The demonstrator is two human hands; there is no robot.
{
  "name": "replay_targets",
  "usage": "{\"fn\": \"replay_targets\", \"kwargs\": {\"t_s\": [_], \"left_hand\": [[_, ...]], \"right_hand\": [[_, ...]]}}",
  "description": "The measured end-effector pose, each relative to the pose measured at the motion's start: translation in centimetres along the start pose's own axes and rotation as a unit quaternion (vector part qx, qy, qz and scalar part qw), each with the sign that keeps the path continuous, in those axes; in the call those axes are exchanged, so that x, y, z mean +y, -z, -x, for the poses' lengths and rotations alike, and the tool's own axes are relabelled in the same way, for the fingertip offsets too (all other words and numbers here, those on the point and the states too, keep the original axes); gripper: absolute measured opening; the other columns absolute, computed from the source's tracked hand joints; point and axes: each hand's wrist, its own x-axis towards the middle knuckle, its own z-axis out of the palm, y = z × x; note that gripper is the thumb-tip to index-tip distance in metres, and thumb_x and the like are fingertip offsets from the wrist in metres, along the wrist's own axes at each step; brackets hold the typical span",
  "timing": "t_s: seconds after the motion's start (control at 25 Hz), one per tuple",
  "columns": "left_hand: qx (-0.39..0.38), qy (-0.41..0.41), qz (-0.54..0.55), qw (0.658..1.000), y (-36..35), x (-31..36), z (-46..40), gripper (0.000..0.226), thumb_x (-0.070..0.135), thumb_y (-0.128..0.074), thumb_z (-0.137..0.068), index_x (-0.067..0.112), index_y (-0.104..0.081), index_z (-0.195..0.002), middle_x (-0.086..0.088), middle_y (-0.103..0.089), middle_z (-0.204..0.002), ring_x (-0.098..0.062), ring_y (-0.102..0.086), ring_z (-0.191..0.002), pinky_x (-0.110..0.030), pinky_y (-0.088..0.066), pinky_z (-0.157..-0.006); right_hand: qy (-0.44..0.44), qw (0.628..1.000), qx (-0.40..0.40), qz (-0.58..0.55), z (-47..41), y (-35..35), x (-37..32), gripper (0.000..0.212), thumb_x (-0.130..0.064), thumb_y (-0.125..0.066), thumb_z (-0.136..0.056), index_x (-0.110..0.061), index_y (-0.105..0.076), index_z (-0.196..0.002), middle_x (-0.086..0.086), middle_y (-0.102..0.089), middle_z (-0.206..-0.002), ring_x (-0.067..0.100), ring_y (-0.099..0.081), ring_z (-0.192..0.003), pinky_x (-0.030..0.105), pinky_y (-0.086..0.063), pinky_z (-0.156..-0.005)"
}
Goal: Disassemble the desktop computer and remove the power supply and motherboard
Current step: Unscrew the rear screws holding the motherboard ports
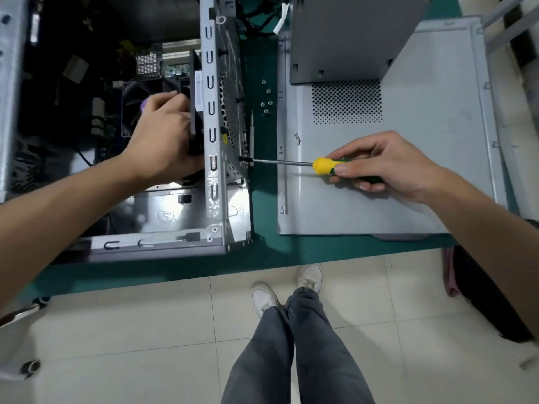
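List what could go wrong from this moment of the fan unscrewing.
The screwdriver tip at the case's rear screw could slip. Once that screw is out, the black fan the left hand grips could drop inside. The loose screws on the green mat could roll away.

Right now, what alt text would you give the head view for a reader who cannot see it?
A person's right hand holds a yellow-and-green screwdriver with its tip at a screw on the rear of an open computer case, while the left hand grips a black fan inside. Loose screws and a removed side panel lie on the green table.
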Motion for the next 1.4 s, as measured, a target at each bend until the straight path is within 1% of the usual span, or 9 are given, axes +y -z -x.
{"fn": "replay_targets", "kwargs": {"t_s": [0.12,0.24,0.4,0.64,0.92,1.04,1.2,1.28,1.4], "left_hand": [[-0.002,-0.011,-0.019,1.000,-0.15,-0.01,-0.08,0.056,0.052,-0.039,-0.074,0.006,-0.071,-0.077,-0.020,-0.066,-0.082,-0.040,-0.057,-0.099,-0.044,-0.026,-0.104],[-0.002,-0.012,-0.022,1.000,-0.18,-0.11,-0.09,0.057,0.053,-0.038,-0.073,0.006,-0.071,-0.079,-0.020,-0.066,-0.085,-0.040,-0.057,-0.101,-0.045,-0.025,-0.104],[0.005,-0.016,-0.020,1.000,-0.28,-0.10,-0.14,0.054,0.052,-0.039,-0.074,0.008,-0.070,-0.076,-0.019,-0.066,-0.082,-0.041,-0.058,-0.100,-0.046,-0.026,-0.104],[0.015,-0.017,-0.009,1.000,-0.29,-0.02,-0.12,0.052,0.051,-0.040,-0.074,0.008,-0.069,-0.076,-0.017,-0.066,-0.082,-0.039,-0.057,-0.098,-0.046,-0.027,-0.103],[0.012,-0.003,-0.003,1.000,-0.44,-0.40,-0.14,0.054,0.056,-0.039,-0.073,0.011,-0.069,-0.078,-0.019,-0.064,-0.087,-0.039,-0.056,-0.100,-0.040,-0.023,-0.105],[0.012,-0.009,-0.002,1.000,-0.46,-0.20,-0.12,0.055,0.054,-0.040,-0.074,0.009,-0.070,-0.080,-0.018,-0.065,-0.087,-0.039,-0.056,-0.101,-0.043,-0.024,-0.105],[0.012,-0.010,-0.003,1.000,-0.37,-0.14,-0.11,0.056,0.053,-0.040,-0.073,0.007,-0.070,-0.079,-0.020,-0.065,-0.085,-0.040,-0.056,-0.100,-0.045,-0.025,-0.105],[0.013,-0.011,-0.004,1.000,-0.33,-0.08,-0.10,0.056,0.052,-0.039,-0.073,0.006,-0.070,-0.078,-0.020,-0.065,-0.084,-0.040,-0.057,-0.099,-0.045,-0.026,-0.104],[0.015,-0.012,-0.006,1.000,-0.38,-0.09,-0.11,0.054,0.051,-0.039,-0.074,0.006,-0.070,-0.077,-0.019,-0.065,-0.083,-0.040,-0.057,-0.098,-0.046,-0.026,-0.104]], "right_hand": [[0.000,1.000,0.001,0.004,-0.10,-0.05,0.07,0.057,-0.042,-0.090,-0.056,-0.013,-0.076,-0.103,0.020,-0.073,-0.088,0.013,-0.045,-0.046,0.016,-0.029,-0.036],[-0.003,1.000,0.003,0.005,-0.21,0.22,0.19,0.057,-0.044,-0.090,-0.055,-0.014,-0.076,-0.102,0.020,-0.073,-0.087,0.013,-0.044,-0.046,0.016,-0.029,-0.036],[-0.009,1.000,-0.002,0.009,-0.48,0.40,0.40,0.058,-0.044,-0.091,-0.054,-0.014,-0.076,-0.102,0.020,-0.073,-0.087,0.013,-0.044,-0.045,0.016,-0.029,-0.036],[-0.015,1.000,0.003,0.005,-0.53,0.59,0.52,0.042,-0.031,-0.085,-0.062,-0.014,-0.077,-0.099,0.021,-0.073,-0.086,0.013,-0.044,-0.045,0.017,-0.028,-0.035],[-0.015,1.000,-0.003,0.007,-0.85,0.57,0.47,0.041,-0.030,-0.085,-0.062,-0.013,-0.077,-0.098,0.023,-0.072,-0.087,0.014,-0.044,-0.044,0.016,-0.029,-0.035],[-0.018,1.000,-0.003,0.003,-0.79,0.71,0.47,0.040,-0.028,-0.085,-0.062,-0.014,-0.077,-0.098,0.023,-0.072,-0.086,0.013,-0.044,-0.044,0.016,-0.028,-0.035],[-0.025,1.000,0.002,0.002,-0.78,0.67,0.37,0.030,-0.021,-0.082,-0.068,-0.013,-0.077,-0.097,0.023,-0.072,-0.086,0.014,-0.043,-0.044,0.016,-0.028,-0.035],[-0.027,1.000,0.000,0.003,-0.75,0.70,0.32,0.032,-0.021,-0.083,-0.067,-0.013,-0.077,-0.098,0.023,-0.072,-0.086,0.014,-0.043,-0.044,0.016,-0.028,-0.035],[-0.026,1.000,-0.009,0.004,-0.76,0.72,0.23,0.044,-0.027,-0.089,-0.058,-0.012,-0.077,-0.098,0.024,-0.072,-0.086,0.014,-0.042,-0.044,0.017,-0.027,-0.035]]}}
